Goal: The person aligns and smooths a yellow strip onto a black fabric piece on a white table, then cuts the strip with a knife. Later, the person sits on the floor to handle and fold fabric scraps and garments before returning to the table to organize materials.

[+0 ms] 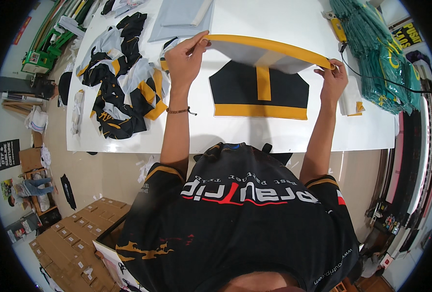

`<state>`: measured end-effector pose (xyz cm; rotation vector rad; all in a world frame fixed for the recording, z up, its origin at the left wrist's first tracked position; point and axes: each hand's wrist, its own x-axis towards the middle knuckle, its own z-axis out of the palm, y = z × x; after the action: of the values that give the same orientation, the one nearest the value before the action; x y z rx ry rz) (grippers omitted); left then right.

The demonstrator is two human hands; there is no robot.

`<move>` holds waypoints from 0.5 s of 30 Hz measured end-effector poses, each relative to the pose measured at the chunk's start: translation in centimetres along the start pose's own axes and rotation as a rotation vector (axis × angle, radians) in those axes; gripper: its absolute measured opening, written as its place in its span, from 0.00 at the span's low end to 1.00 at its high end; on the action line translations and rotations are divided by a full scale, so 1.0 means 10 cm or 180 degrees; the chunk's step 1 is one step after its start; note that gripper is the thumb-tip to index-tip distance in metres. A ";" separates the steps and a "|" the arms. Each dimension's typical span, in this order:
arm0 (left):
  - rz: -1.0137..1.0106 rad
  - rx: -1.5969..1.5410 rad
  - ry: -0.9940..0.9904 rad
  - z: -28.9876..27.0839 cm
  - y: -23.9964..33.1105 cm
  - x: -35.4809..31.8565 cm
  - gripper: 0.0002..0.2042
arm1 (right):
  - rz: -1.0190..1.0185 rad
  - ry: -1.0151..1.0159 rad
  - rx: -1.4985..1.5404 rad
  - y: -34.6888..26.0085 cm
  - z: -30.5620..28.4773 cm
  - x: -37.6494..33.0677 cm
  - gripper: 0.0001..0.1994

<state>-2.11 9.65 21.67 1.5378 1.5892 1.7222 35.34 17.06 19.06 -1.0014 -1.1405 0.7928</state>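
My left hand (186,57) pinches one corner of a cut fabric piece between thumb and fingers. At the opposite corner my right hand (333,82) grips the same fabric piece (267,45), so it stretches between both hands above the table. A yellow band runs along its edge, and its pale grey side shows below. Under it a black fabric panel (230,90) lies flat, with a yellow band along its near edge and a yellow strip up its middle. The raised piece hides the panel's far part. Beside my right forearm lies a whitish fabric piece (348,101) with yellow ends.
The white table (352,138) carries a heap of black, grey and yellow fabric (123,109) at left and grey sheets (179,24) at the back. Teal garments in clear plastic (371,53) and a corded yellow tool (338,29) lie at right. Cardboard boxes (72,243) stand lower left.
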 end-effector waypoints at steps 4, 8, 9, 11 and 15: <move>0.0257 0.0438 -0.0218 -0.06 0.02 -0.27 0.11 | 0.0193 0.0194 -0.0051 0.19 -0.29 -0.09 0.11; -0.0056 0.0288 -0.0526 -0.01 -0.46 -0.77 0.13 | 0.0927 0.0138 0.0302 0.49 -0.49 -0.41 0.13; -0.0215 0.0115 -0.0602 0.03 -0.55 -0.88 0.13 | 0.1111 0.0186 0.0307 0.62 -0.56 -0.50 0.14; -0.0640 0.0150 -0.0943 0.07 -0.73 -1.06 0.14 | 0.1206 0.0291 -0.0094 0.91 -0.61 -0.63 0.15; -0.1185 0.0244 -0.1119 0.20 -1.06 -1.36 0.14 | 0.1372 0.0183 -0.1058 1.33 -0.73 -0.83 0.14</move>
<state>0.20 2.99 5.81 1.3761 1.6402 1.1373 40.19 12.79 2.99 -1.5726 -1.0386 0.9223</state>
